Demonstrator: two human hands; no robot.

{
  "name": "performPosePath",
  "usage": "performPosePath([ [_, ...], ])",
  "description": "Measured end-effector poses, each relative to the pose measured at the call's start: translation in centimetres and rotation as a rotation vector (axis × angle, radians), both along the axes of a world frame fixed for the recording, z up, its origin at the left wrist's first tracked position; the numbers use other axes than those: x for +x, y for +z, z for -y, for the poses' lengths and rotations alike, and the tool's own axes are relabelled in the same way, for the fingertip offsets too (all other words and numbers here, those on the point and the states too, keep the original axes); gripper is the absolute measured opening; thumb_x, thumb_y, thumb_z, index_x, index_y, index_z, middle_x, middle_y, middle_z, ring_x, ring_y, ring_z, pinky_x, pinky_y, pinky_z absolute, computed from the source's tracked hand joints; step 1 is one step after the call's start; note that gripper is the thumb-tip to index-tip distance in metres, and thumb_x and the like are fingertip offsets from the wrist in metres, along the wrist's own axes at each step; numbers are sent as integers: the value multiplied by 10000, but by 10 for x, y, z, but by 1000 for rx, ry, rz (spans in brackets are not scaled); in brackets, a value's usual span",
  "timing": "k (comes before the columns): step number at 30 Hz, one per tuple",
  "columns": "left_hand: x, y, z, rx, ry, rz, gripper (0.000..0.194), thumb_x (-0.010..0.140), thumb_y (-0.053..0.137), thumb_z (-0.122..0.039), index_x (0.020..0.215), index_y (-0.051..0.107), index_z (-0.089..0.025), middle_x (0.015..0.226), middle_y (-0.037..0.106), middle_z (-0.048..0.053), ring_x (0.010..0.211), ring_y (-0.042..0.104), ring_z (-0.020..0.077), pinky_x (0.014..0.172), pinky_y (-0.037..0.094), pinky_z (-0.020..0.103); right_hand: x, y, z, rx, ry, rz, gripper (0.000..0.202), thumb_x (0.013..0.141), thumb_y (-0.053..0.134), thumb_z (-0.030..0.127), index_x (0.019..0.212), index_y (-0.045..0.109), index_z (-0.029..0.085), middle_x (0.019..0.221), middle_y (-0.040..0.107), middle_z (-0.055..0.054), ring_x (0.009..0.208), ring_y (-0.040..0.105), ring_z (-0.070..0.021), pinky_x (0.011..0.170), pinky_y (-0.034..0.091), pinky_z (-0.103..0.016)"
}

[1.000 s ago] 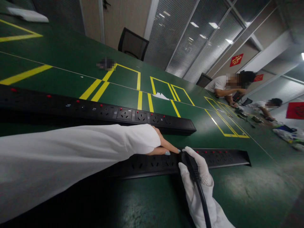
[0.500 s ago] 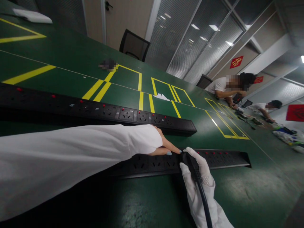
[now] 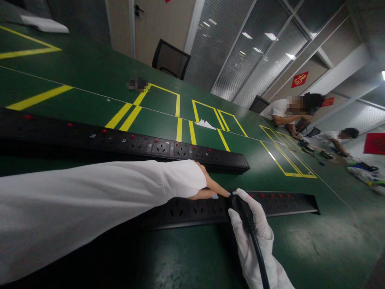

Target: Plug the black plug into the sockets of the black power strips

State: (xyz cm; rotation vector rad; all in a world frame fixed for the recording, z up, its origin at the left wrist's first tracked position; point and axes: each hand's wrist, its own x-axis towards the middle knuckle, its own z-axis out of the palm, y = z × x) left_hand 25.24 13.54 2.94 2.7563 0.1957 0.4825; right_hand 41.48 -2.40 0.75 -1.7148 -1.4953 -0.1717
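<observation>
My right hand (image 3: 252, 233), in a white glove, grips a black plug (image 3: 240, 204) whose thick cord (image 3: 260, 257) runs down past the palm. The plug sits against the sockets of the nearer black power strip (image 3: 198, 208). From the left, my bare left hand (image 3: 209, 186) reaches across, with its index finger stretched out to the strip beside the plug and the other fingers partly hidden. Nothing shows in it. Behind the left wrist lies the farther black power strip (image 3: 162, 146), with red switches.
Yellow tape (image 3: 179, 106) marks the green table (image 3: 327, 241). Torn white paper (image 3: 206, 124) and a small dark object (image 3: 138, 84) lie beyond the strips. Two people work at the far right near a pile of items (image 3: 363, 170). A chair (image 3: 171, 60) stands behind the table.
The view has shifted very slightly. Both hands keep their places at the plug and the nearer strip.
</observation>
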Motion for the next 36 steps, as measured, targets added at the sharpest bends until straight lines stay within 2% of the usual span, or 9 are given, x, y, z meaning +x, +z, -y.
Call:
performPosePath([
  [6, -2, 3, 3, -10, 15, 1, 333, 844, 472, -376, 1163, 535, -449, 717, 687, -66, 697, 637, 103, 660, 407, 160, 4, -3, -2, 51, 22, 43, 390, 767, 596, 324, 1142, 559, 222, 1065, 636, -69, 940, 619, -228, 908, 479, -421],
  [9, -2, 4, 3, -11, 38, -3, 338, 845, 464, -388, 1169, 519, -470, 684, 675, -55, 687, 641, 109, 652, 407, 171, 5, -2, -2, 51, 50, 58, 385, 774, 586, 312, 1148, 553, 228, 1063, 635, -67, 936, 620, -225, 893, 487, -411],
  [13, -1, 3, 4, 13, 41, -22, 347, 845, 459, -383, 1180, 515, -460, 685, 671, -50, 655, 628, 107, 650, 406, 177, 9, 6, -4, 48, 80, 128, 363, 760, 611, 294, 1116, 564, 238, 1040, 629, -46, 919, 612, -203, 865, 495, -374],
  [19, -1, 1, 3, 15, 47, -26, 344, 855, 435, -394, 1181, 498, -485, 712, 678, -44, 691, 642, 122, 639, 410, 188, 17, 16, -6, 7, 172, 276, 365, 765, 611, 313, 1120, 561, 244, 1016, 630, -42, 955, 576, -214, 882, 469, -399],
  [26, 0, 4, 2, -12, 9, -15, 343, 848, 447, -395, 1179, 522, -445, 714, 681, -40, 687, 640, 117, 668, 426, 184, 21, 20, -8, 32, 194, 380, 369, 752, 617, 315, 1108, 560, 235, 986, 641, -34, 955, 573, -211, 894, 459, -387],
  [36, -1, 8, 1, -18, 20, -67, 361, 837, 449, -396, 1182, 486, -497, 704, 670, -49, 708, 645, 131, 674, 448, 211, 21, 21, -8, 37, 186, 415, 339, 776, 586, 309, 1101, 560, 215, 989, 639, -42, 942, 571, -213, 881, 460, -373],
])
